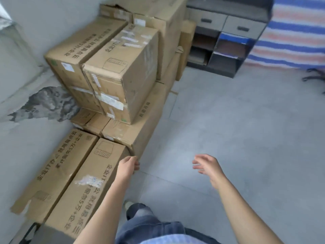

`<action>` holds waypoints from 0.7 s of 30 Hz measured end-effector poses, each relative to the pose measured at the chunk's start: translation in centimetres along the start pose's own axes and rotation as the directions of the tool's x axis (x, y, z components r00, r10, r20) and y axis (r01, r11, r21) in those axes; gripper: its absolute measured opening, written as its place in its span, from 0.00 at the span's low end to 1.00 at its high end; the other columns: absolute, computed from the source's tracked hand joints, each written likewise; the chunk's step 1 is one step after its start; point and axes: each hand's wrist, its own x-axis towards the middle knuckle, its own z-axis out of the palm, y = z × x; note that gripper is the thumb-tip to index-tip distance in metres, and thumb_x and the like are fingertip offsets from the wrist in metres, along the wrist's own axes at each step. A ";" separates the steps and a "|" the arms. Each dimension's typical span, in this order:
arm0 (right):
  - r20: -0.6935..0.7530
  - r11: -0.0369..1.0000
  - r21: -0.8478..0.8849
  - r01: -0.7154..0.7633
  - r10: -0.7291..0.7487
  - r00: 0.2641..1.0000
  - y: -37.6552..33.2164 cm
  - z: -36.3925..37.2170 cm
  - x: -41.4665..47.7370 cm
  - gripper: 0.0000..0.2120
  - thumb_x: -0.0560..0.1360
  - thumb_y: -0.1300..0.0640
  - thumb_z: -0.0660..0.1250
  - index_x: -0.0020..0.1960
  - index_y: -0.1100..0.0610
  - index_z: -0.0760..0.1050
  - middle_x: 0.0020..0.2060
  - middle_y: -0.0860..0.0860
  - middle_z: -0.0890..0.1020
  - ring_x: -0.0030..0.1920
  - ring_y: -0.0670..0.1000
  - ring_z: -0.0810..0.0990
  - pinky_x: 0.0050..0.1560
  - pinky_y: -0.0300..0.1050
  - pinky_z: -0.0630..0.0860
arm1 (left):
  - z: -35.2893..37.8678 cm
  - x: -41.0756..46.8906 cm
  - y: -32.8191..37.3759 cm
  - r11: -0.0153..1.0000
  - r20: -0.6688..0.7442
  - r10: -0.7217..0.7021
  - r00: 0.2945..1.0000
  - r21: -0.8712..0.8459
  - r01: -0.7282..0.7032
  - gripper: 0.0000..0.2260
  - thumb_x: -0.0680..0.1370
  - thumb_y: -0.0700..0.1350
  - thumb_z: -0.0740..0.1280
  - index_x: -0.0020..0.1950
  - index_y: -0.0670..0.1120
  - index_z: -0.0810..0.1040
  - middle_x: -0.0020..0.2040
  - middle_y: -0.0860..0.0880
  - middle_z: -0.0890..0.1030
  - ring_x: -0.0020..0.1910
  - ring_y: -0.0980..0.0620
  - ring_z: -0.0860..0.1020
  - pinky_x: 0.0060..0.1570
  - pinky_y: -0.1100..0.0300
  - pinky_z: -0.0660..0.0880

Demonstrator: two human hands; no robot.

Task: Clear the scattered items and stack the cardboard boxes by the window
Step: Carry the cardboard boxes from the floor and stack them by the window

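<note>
Brown cardboard boxes are stacked along the grey wall on the left. Two long boxes lie side by side on the floor nearest me, the right one (91, 184) printed with dark characters and the left one (52, 171) torn at its near end. Beyond them two boxes (114, 71) sit on a lower layer (140, 125), with taller boxes (163, 23) behind. My left hand (128, 165) lies on the far right corner of the near right box, fingers curled over its edge. Over the bare floor my right hand (206, 164) hovers, fingers spread and blurred, holding nothing.
A dark shelf unit with two drawers (226, 37) stands against the back wall. A blue, red and white striped sheet (295, 32) hangs at the right. Chair legs (314, 76) show at the right edge. Grey tiled floor (237, 129) stretches right of the boxes. Damaged wall plaster (45, 103) shows left.
</note>
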 end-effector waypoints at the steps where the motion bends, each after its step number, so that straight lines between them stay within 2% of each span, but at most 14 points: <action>1: -0.050 0.997 0.069 -0.018 0.021 0.999 1.4 -2.4 -1.2 0.05 0.77 0.60 0.63 0.42 0.54 0.74 0.40 0.54 0.79 0.38 0.50 0.79 0.38 0.41 0.69 | 2.2 -0.6 -0.6 0.999 0.038 -0.011 0.999 0.051 0.009 0.08 0.78 0.40 0.60 0.43 0.41 0.76 0.38 0.44 0.77 0.33 0.50 0.73 0.34 0.59 0.66; 6: -0.283 0.934 0.353 -0.053 0.161 0.946 10.3 -12.0 -7.0 0.02 0.76 0.61 0.64 0.44 0.56 0.75 0.37 0.53 0.79 0.37 0.51 0.79 0.38 0.41 0.68 | 12.7 -5.0 -2.4 0.960 0.272 -0.017 0.962 0.272 -0.060 0.07 0.79 0.39 0.59 0.46 0.39 0.75 0.36 0.45 0.76 0.32 0.49 0.72 0.32 0.59 0.64; 9: -0.398 0.873 0.485 -0.051 0.273 0.876 14.9 -14.7 -10.1 0.03 0.75 0.61 0.65 0.43 0.55 0.75 0.38 0.53 0.79 0.38 0.50 0.78 0.39 0.41 0.70 | 19.2 -9.1 -2.0 0.907 0.482 -0.052 0.874 0.389 -0.161 0.07 0.79 0.40 0.60 0.42 0.42 0.74 0.35 0.46 0.76 0.32 0.50 0.72 0.33 0.59 0.63; 12: -0.454 0.818 0.574 -0.023 0.342 0.822 17.6 -16.7 -12.0 0.01 0.74 0.61 0.66 0.46 0.56 0.76 0.41 0.53 0.79 0.39 0.49 0.78 0.40 0.41 0.71 | 25.6 -12.7 -1.3 0.888 0.638 -0.106 0.762 0.406 -0.216 0.06 0.78 0.40 0.61 0.42 0.43 0.75 0.37 0.46 0.78 0.34 0.50 0.74 0.34 0.61 0.65; 15: -0.516 0.767 0.641 -0.023 0.453 0.727 19.3 -19.1 -12.9 0.05 0.74 0.61 0.66 0.50 0.59 0.76 0.41 0.53 0.79 0.39 0.50 0.77 0.39 0.40 0.71 | 30.6 -14.8 -1.5 0.826 0.727 -0.145 0.671 0.462 -0.323 0.06 0.78 0.40 0.61 0.43 0.42 0.75 0.38 0.46 0.78 0.34 0.50 0.74 0.36 0.61 0.66; 18: -0.552 0.723 0.691 0.008 0.520 0.652 19.7 -21.0 -12.0 0.07 0.75 0.61 0.65 0.53 0.60 0.75 0.41 0.52 0.78 0.38 0.49 0.77 0.38 0.40 0.71 | 34.1 -15.2 -1.9 0.740 0.784 -0.251 0.568 0.534 -0.410 0.06 0.79 0.40 0.61 0.46 0.40 0.75 0.37 0.46 0.78 0.34 0.51 0.74 0.36 0.61 0.67; 19: -0.558 0.712 0.702 0.022 0.531 0.638 19.6 -21.6 -11.3 0.08 0.75 0.61 0.65 0.53 0.61 0.75 0.42 0.53 0.78 0.38 0.49 0.77 0.38 0.40 0.71 | 35.2 -14.7 -1.5 0.708 0.787 -0.278 0.552 0.556 -0.436 0.06 0.79 0.40 0.60 0.47 0.40 0.75 0.37 0.46 0.78 0.34 0.51 0.74 0.36 0.61 0.67; 21: -0.568 0.693 0.719 0.050 0.546 0.615 18.6 -22.8 -9.4 0.09 0.75 0.61 0.66 0.54 0.61 0.74 0.44 0.54 0.78 0.39 0.50 0.77 0.38 0.40 0.71 | 38.0 -13.2 0.7 0.693 0.784 -0.258 0.564 0.558 -0.458 0.06 0.79 0.40 0.60 0.47 0.40 0.75 0.37 0.46 0.77 0.34 0.51 0.74 0.36 0.61 0.67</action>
